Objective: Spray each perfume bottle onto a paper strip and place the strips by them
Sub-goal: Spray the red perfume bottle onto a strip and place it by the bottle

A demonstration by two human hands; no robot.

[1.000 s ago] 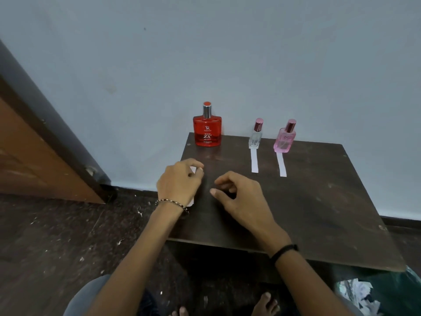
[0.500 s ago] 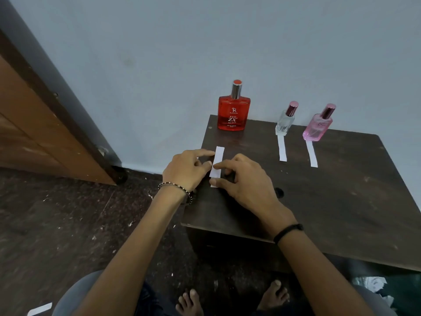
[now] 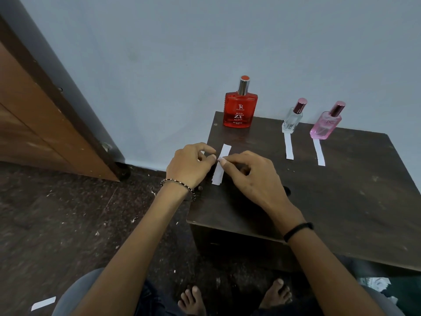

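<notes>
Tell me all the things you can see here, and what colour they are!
Table: one, dark brown, against the wall.
Red bottle: one, red, back left of the table.
Clear bottle: one, see-through, dark pink cap, back middle.
Pink bottle: one, pink, back right.
Laid strips: two, white, one before the clear bottle, one before the pink bottle.
Held strip: one, white, between both hands.
Floor strip: one, white, bottom left.
Door: one, brown, left.
Left hand: beaded bracelet, pinching the held strip.
Right hand: black band, pinching it too.
Feet: two, bare, on the floor.
</notes>
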